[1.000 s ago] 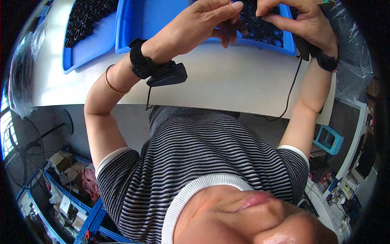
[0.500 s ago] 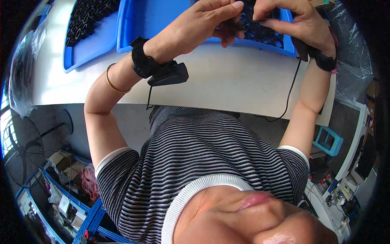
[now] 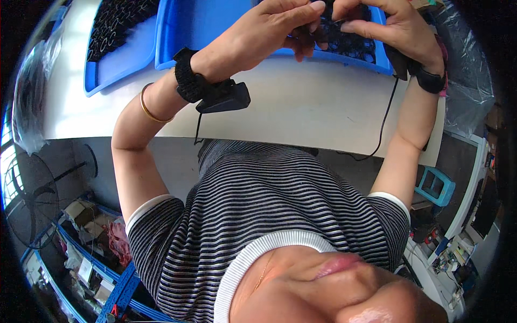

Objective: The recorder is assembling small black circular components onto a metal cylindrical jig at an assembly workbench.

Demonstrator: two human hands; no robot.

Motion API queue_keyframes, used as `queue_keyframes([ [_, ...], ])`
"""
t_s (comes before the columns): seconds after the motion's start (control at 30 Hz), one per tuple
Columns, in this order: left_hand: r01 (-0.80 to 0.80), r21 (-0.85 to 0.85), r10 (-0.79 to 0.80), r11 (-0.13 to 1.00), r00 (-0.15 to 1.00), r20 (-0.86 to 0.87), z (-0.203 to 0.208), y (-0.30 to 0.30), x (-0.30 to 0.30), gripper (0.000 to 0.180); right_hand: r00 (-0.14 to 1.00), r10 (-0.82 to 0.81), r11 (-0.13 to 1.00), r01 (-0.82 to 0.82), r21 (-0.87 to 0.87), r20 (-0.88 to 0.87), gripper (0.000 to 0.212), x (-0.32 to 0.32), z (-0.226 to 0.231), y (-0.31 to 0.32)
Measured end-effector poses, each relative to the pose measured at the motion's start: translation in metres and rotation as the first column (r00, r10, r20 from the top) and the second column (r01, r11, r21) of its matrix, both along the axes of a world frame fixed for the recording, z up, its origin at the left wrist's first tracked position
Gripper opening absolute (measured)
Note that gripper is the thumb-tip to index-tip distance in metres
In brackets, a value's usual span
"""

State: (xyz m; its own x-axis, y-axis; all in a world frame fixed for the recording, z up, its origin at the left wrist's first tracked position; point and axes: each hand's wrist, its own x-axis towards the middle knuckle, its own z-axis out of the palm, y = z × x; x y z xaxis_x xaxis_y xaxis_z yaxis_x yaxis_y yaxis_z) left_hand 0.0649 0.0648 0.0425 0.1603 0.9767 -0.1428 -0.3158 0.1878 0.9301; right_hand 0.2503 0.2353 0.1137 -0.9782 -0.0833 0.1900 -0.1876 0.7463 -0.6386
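Note:
At the top of the head view my left hand (image 3: 280, 24) hangs over a blue tray (image 3: 383, 62) with its fingers curled and the thumb against them. What it grips is hidden. Just to its right, my right hand (image 3: 396, 29) bends thumb and forefinger toward each other, with a thin dark sliver at their tips, too small to name. Beneath both hands the tray holds a heap of thin black rings (image 3: 353, 46). Further left, a second blue tray (image 3: 102, 81) contains black ring-shaped pieces (image 3: 116, 27) in rows beside a whitish sheet.
The trays stand on a white table (image 3: 301, 107). Thin black cables (image 3: 385, 126) run from my wrist straps over its near edge. Clear plastic sheeting (image 3: 463, 70) hangs at the right, and a turquoise stool (image 3: 436, 185) stands below. Blue shelving (image 3: 118, 290) is at lower left.
My right thumb and forefinger have parted slightly and shifted a little left. The left hand has barely moved; its lower fingers sit slightly differently.

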Motion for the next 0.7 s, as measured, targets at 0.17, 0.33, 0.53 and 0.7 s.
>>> queue_keyframes([
  [0.17, -0.004, -0.009, 0.004, 1.0, 0.996, 0.086, -0.0077, 0.0021, -0.002, 0.039, 1.0, 0.0, 0.998, -0.001, 0.055, 0.01, 0.015, -0.0006, 0.0011, -0.0018],
  [0.33, -0.032, -0.029, 0.035, 0.999, 0.994, 0.099, -0.0044, 0.0041, 0.0028, 0.039, 0.999, -0.031, 1.0, 0.031, 0.002, -0.027, 0.014, -0.002, -0.0013, -0.0052],
  [0.53, -0.041, -0.012, 0.041, 0.999, 0.998, 0.048, -0.0062, 0.0057, 0.003, 0.04, 0.993, -0.091, 0.995, 0.093, 0.021, -0.074, 0.014, -0.0023, -0.005, -0.0041],
  [0.7, -0.046, -0.025, 0.048, 0.999, 0.998, 0.043, -0.0051, 0.0065, 0.0044, 0.041, 0.994, -0.096, 0.995, 0.096, 0.002, -0.052, 0.021, -0.0033, -0.0045, -0.0064],
])
